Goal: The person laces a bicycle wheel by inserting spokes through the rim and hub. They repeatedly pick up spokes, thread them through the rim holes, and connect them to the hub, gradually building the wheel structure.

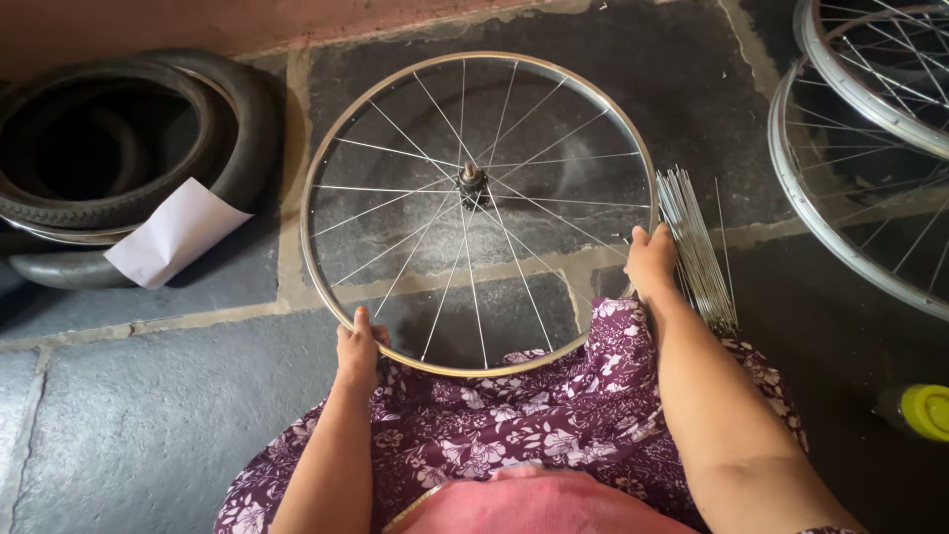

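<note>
Fingers of your left hand (357, 346) and right hand (649, 259) are gripping the wheel (478, 213) by its rim, flat over your lap and the stone floor (148, 415); keep holding it level, beside the loose spokes (697, 247).

A small bicycle repair workshop set up at floor level. Worn tyres (119, 148) are stacked at upper left, spare wheels (870, 148) lie at right, and a bundle of loose spokes (697, 247) rests on the dark stone floor (129, 415) (rough slabs with pale joints) beside a spoked wheel (474, 213).
</note>
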A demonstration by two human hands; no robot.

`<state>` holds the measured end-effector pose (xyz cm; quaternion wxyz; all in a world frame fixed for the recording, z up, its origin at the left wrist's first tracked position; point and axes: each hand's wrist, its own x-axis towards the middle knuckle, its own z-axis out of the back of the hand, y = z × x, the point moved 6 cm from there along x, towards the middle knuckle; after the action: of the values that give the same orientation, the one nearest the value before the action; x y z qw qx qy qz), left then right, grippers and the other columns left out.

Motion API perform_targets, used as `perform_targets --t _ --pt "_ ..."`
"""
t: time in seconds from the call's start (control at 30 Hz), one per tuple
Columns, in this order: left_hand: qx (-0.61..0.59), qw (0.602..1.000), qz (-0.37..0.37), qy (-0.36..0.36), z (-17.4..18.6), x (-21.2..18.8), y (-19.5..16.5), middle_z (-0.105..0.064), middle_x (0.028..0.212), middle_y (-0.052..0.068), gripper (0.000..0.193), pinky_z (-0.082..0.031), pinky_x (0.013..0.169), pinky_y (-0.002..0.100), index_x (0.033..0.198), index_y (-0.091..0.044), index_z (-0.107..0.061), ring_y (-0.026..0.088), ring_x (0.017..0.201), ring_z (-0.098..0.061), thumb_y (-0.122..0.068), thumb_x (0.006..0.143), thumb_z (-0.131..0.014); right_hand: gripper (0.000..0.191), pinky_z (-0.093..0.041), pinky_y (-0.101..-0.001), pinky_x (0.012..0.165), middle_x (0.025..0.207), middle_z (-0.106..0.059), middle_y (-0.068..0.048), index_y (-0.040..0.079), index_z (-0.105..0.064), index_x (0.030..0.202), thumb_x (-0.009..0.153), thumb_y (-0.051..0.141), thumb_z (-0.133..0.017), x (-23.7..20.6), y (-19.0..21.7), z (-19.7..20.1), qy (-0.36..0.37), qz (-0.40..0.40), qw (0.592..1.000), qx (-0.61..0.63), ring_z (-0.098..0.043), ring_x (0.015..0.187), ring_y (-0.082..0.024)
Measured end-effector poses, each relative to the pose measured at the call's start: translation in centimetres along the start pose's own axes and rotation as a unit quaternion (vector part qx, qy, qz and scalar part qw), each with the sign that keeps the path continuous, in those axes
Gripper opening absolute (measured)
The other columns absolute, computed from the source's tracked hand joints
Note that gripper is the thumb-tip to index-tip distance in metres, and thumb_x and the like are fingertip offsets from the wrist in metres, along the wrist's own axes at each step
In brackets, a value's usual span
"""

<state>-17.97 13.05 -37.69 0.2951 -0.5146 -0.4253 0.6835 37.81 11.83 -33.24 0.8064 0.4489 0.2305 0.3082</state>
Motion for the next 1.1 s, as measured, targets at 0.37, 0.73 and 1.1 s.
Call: perform_targets --t 0.37,0.73,1.1 --pt "-0.114 0.981 -0.156 -0.015 0.7 -3.1 -4.6 -0.064 0.075 0.012 0.033 -0.049 0.054 0.031 0.107 -0.004 -0.045 0.018 0.058 -0.057 -0.037 0.107 -0.05 0.019 -0.047 -0.03 0.041 0.077 -0.053 -0.004 0.0 -0.047 0.113 0.107 0.016 -0.054 -0.4 1.9 2.2 -0.002 0.024 0.98 0.2 -0.05 0.05 -0.011" --pt "-0.096 0.983 -0.155 -0.016 0.4 -3.7 -4.9 -0.064 0.074 0.012 0.033 -0.05 0.054 0.032 0.103 -0.004 -0.044 0.018 0.058 -0.059 -0.037 0.108 -0.049 0.019 -0.051 -0.0303 0.044 0.08 -0.055 -0.006 0.0 -0.049 0.114 0.108 0.018 -0.053 -0.7 1.3 2.2 0.0 0.014 0.985 0.172 -0.053 0.053 -0.011" --pt "0.212 0.976 -0.029 -0.052 0.6 0.9 -0.1 -0.075 0.077 0.014 0.049 -0.055 0.068 0.035 0.11 0.001 -0.056 0.023 0.07 -0.072 -0.047 0.1 -0.057 0.035 -0.055 -0.0384 0.046 0.087 -0.068 -0.025 -0.01 -0.05 0.115 0.108 0.024 -0.055 0.5 -0.5 -0.1 -0.012 0.015 0.995 -0.097 -0.069 0.056 -0.033"
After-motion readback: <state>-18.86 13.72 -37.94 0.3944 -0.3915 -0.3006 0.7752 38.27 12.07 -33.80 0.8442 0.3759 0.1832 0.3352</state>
